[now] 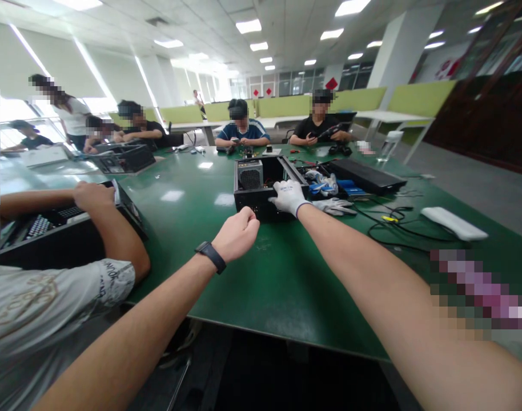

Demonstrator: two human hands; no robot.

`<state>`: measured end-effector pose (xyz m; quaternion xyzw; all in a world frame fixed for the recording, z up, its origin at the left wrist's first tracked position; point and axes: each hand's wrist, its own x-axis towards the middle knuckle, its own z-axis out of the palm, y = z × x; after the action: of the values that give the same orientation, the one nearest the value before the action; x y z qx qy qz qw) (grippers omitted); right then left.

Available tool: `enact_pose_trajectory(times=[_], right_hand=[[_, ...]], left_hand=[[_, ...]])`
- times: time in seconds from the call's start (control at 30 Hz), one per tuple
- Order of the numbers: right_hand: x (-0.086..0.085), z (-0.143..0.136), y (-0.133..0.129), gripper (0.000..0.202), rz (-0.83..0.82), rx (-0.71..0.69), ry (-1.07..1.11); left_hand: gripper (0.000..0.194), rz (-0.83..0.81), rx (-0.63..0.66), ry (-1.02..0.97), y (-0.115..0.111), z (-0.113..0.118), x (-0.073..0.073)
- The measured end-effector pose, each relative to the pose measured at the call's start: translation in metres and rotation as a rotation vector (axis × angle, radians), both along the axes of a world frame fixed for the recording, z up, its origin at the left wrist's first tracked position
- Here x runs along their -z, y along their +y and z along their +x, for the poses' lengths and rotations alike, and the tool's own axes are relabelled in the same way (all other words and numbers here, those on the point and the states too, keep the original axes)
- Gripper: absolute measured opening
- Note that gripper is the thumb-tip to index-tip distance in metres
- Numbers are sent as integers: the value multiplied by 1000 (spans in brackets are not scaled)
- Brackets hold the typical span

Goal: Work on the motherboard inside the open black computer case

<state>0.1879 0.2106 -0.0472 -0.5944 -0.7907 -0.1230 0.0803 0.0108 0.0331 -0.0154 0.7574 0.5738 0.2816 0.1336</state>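
An open black computer case (251, 201) sits on the green table in front of me, with a grey power supply (249, 176) visible inside at its left. My right hand (290, 197), in a white work glove, grips the near rim of the case at its right corner. Just in front of the near wall is my bare left hand (237, 234), a dark watch (211, 257) on its wrist. Its fingers are curled closed, and whatever they may hold is hidden. Beside the case on the right lies a loose white glove (336, 206).
A co-worker's arms reach over another black case (64, 242) close on my left. To the right are blue-and-white gloves (323, 184), a flat black panel (367, 176), black cables (383, 231) and a white bar-shaped object (453, 222). Several people sit across the green table (188, 211).
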Motion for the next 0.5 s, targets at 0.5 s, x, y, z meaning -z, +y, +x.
enact_pose_trajectory(times=[0.5], right_hand=[[12, 16, -161, 40, 102, -58, 58]], left_hand=[[21, 17, 15, 105, 6, 22, -42]])
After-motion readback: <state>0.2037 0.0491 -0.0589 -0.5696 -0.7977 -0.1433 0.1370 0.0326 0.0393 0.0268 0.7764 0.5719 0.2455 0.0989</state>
